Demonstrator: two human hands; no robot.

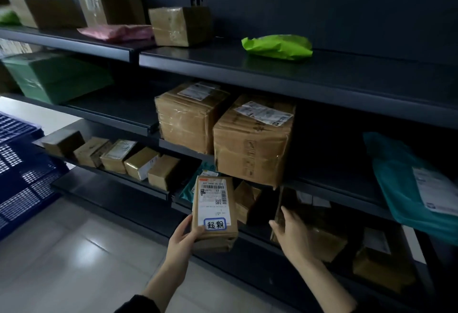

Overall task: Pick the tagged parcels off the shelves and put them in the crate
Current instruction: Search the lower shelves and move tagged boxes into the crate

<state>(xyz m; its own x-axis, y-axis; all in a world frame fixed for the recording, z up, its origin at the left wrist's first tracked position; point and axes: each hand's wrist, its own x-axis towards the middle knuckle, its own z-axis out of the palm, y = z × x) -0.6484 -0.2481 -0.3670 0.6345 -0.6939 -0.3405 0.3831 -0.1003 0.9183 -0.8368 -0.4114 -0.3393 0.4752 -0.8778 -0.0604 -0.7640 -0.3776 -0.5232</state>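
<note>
My left hand (182, 239) grips a small brown cardboard parcel (215, 236) in front of the lower shelves. The parcel carries a white shipping label and a blue-framed tag with two handwritten characters. My right hand (291, 232) reaches into the dark lower shelf, its fingers against the side of a brown box (319, 236); the dark makes the grip hard to tell. The blue slotted crate (22, 171) stands on the floor at the far left.
Dark metal shelving (247, 61) fills the view. Two big taped boxes (250, 139) stand on the middle shelf, a row of several small boxes (119, 156) lower left. A lime bag (277, 46) lies on the top shelf, a teal mailer (409, 179) at right. The grey tiled floor (81, 258) lies below.
</note>
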